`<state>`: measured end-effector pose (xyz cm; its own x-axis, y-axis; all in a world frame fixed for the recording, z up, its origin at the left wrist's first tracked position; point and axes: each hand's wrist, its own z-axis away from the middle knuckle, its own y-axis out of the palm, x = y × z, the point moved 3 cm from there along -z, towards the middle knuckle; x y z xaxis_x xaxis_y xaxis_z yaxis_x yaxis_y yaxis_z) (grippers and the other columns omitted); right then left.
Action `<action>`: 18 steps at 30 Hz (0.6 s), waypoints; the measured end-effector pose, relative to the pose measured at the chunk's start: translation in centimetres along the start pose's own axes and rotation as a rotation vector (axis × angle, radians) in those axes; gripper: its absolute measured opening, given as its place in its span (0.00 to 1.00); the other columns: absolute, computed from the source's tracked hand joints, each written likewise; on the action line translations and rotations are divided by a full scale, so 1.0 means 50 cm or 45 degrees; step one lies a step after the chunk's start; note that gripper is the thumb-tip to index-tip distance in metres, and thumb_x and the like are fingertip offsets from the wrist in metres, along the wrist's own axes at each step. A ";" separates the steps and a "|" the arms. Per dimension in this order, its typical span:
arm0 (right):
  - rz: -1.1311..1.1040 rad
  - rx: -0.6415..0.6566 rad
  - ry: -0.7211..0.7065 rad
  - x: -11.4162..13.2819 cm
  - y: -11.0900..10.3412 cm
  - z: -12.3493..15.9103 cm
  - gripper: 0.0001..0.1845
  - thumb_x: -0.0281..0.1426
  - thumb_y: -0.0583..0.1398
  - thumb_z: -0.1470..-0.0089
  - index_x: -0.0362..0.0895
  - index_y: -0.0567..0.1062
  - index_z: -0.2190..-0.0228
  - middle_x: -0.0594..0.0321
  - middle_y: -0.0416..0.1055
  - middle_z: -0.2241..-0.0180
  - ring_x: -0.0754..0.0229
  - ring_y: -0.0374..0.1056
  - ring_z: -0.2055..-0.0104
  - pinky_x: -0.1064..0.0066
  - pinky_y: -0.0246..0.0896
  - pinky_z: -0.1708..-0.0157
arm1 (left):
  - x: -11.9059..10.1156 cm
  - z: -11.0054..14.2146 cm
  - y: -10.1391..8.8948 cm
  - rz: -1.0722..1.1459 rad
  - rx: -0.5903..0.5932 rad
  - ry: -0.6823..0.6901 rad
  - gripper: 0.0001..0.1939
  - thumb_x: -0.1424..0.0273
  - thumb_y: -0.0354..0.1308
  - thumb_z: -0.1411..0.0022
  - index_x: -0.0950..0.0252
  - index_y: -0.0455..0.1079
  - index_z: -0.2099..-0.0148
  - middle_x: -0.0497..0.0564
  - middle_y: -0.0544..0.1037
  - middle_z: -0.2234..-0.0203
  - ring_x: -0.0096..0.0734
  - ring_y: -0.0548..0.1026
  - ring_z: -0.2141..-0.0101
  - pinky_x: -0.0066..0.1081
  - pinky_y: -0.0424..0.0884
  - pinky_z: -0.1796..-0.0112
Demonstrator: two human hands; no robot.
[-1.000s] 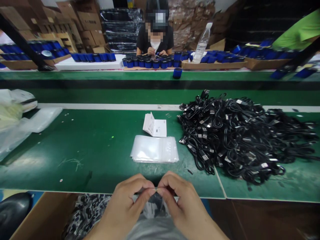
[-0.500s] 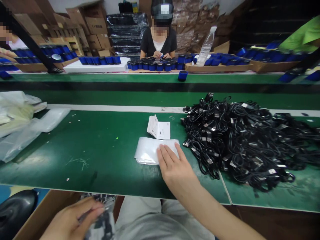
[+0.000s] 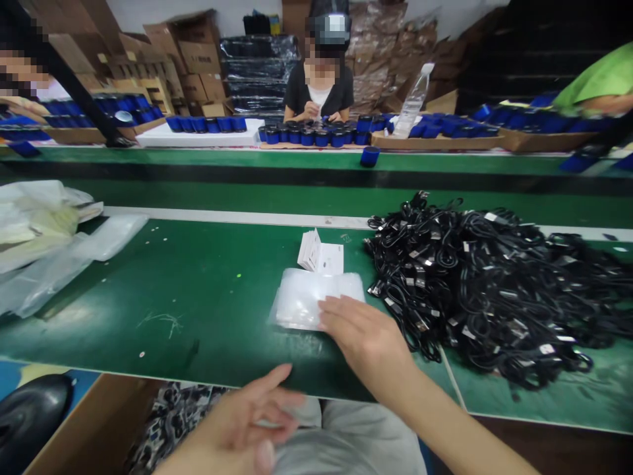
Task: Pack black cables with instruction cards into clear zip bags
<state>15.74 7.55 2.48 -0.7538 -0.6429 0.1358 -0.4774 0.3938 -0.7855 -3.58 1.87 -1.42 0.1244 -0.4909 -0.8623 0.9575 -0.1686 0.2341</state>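
Your right fingers [image 3: 346,314] lightly bent, close together on the near right of one stack of clear bags [image 3: 301,298], any pinch hidden, one leaflet stack [image 3: 332,258] beyond them, one cable heap [image 3: 475,290] rightward, your left fingers [image 3: 270,381] spread, empty, nearer you

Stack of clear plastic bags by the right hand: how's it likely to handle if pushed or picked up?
The clear plastic bags look thin and filmy, so a single one would probably be floppy. Their glossy sheen and uneven left edge suggest they may slip over each other when pushed. Lying flat and low, the stack seems unlikely to roll or tip.
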 end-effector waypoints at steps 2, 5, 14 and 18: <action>-0.176 0.004 -0.075 0.031 -0.016 0.011 0.15 0.25 0.50 0.37 0.41 0.76 0.65 0.59 0.77 0.57 0.57 0.70 0.52 0.65 0.65 0.49 | -0.019 -0.027 0.065 0.252 0.047 -0.012 0.31 0.50 0.68 0.58 0.60 0.76 0.53 0.57 0.79 0.58 0.38 0.78 0.65 0.39 0.75 0.60; -0.327 -0.062 0.012 0.060 -0.033 0.038 0.10 0.27 0.53 0.38 0.39 0.73 0.58 0.52 0.72 0.51 0.52 0.63 0.45 0.57 0.59 0.45 | -0.037 -0.060 0.094 0.404 -0.076 -0.002 0.18 0.59 0.66 0.48 0.63 0.78 0.58 0.53 0.81 0.64 0.30 0.77 0.66 0.27 0.75 0.65; -1.136 0.130 1.030 0.033 0.008 0.067 0.14 0.29 0.54 0.42 0.43 0.75 0.75 0.62 0.70 0.75 0.61 0.67 0.72 0.73 0.62 0.71 | -0.012 -0.052 0.076 0.194 -0.141 -0.071 0.23 0.52 0.63 0.48 0.62 0.76 0.55 0.51 0.81 0.69 0.31 0.78 0.66 0.29 0.76 0.63; -1.048 0.154 1.107 0.025 0.017 0.071 0.12 0.29 0.58 0.47 0.43 0.73 0.80 0.65 0.68 0.79 0.63 0.63 0.76 0.74 0.55 0.74 | -0.010 -0.001 0.068 -0.199 0.252 -0.234 0.23 0.47 0.65 0.56 0.65 0.79 0.72 0.50 0.78 0.82 0.29 0.74 0.80 0.26 0.72 0.78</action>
<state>15.98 4.77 -0.16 -0.3173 0.0036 0.9483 -0.9481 -0.0207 -0.3171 -0.36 1.62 -0.21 -0.0872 -0.5894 -0.8031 0.8897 -0.4087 0.2033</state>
